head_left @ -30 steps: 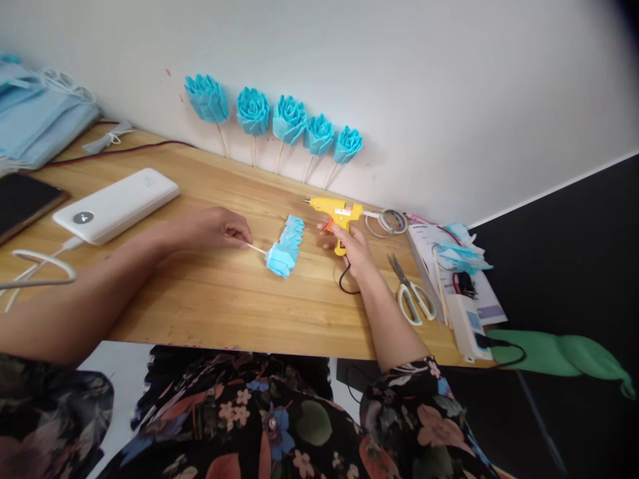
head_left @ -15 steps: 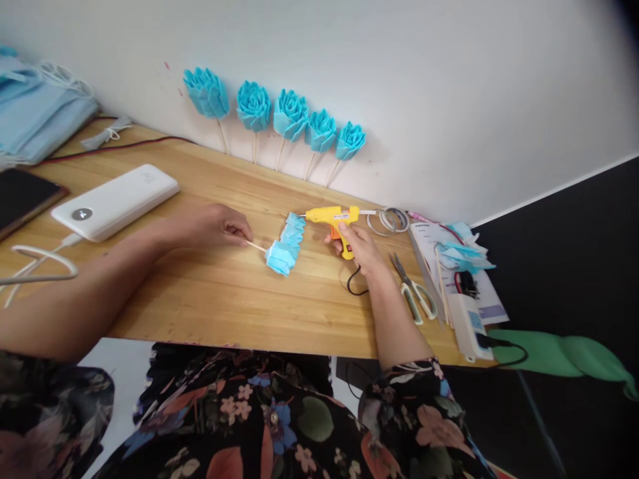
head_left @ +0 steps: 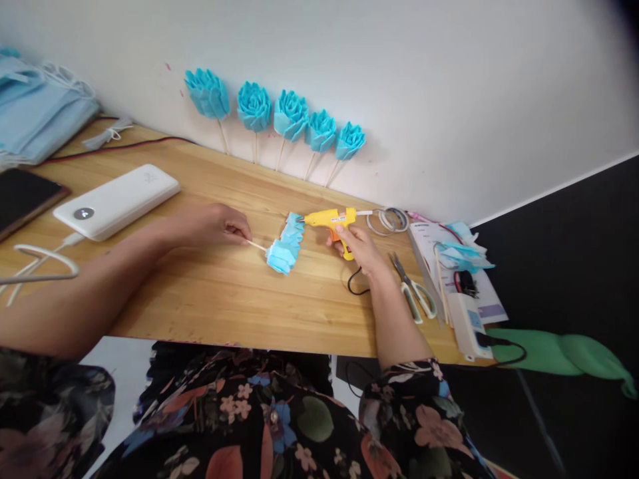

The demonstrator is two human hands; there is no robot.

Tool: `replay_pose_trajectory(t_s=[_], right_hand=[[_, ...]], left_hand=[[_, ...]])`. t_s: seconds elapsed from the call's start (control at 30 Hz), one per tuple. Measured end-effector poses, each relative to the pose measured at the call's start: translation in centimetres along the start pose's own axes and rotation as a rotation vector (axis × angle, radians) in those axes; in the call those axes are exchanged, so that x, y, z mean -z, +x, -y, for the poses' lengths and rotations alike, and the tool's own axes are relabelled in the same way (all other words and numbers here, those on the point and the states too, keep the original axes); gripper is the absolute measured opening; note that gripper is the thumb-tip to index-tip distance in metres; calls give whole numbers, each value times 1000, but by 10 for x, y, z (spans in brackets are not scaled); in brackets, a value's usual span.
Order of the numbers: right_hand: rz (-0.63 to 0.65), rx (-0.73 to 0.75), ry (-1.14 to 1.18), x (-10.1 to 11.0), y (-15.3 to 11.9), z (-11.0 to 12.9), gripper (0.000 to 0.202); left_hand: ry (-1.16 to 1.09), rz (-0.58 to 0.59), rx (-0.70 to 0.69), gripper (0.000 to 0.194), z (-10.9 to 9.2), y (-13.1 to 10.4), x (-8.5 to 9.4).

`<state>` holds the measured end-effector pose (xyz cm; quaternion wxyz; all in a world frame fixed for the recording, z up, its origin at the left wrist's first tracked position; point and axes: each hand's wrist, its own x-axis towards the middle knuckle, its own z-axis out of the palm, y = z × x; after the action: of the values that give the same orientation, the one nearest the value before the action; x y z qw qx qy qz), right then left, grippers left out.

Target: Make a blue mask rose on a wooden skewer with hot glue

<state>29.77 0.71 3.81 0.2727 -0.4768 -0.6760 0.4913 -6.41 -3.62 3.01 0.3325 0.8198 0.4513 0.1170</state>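
Between its fingertips, my left hand (head_left: 219,225) pinches a thin wooden stick (head_left: 257,245). On the stick's far end sits a partly rolled blue flower (head_left: 281,257), lying on the wooden table. From it a pleated blue strip (head_left: 292,229) runs away from me across the tabletop. My right hand (head_left: 360,247) is closed around the grip of a yellow glue gun (head_left: 329,217), whose nozzle meets the far end of the strip; whether it touches I cannot tell. A white glue stick (head_left: 364,213) pokes out of the gun's back.
Several finished blue flowers (head_left: 254,106) on sticks lean against the wall. At left are a white power bank (head_left: 117,201), a phone (head_left: 27,199) and folded masks (head_left: 40,106). Scissors (head_left: 413,289), tape rolls (head_left: 388,219) and a power strip (head_left: 469,326) lie at right.
The glue gun has shifted slightly left and down, its nozzle staying at the strip's far end. My left hand and the flower have hardly moved.
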Motion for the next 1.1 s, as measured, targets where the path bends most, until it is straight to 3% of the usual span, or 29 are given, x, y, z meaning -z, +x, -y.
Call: replay_pose_trajectory(t_s=[0.5,0.8,0.93,1.1], right_hand=[[-13,7,-16,-2,2,-10,67],[-41,53,-186,9,1,-13,66],[-71,65,-121,11,0,-5,69],[-118,74,-32,-1,2,-5,70]], left_hand=[[-8,-5,-17,38,0,0,0],[2,-14,-22,38,6,1,-1],[-6,-11,-22,37,4,1,-1],[-3,-15,-13,34,4,2,-1]])
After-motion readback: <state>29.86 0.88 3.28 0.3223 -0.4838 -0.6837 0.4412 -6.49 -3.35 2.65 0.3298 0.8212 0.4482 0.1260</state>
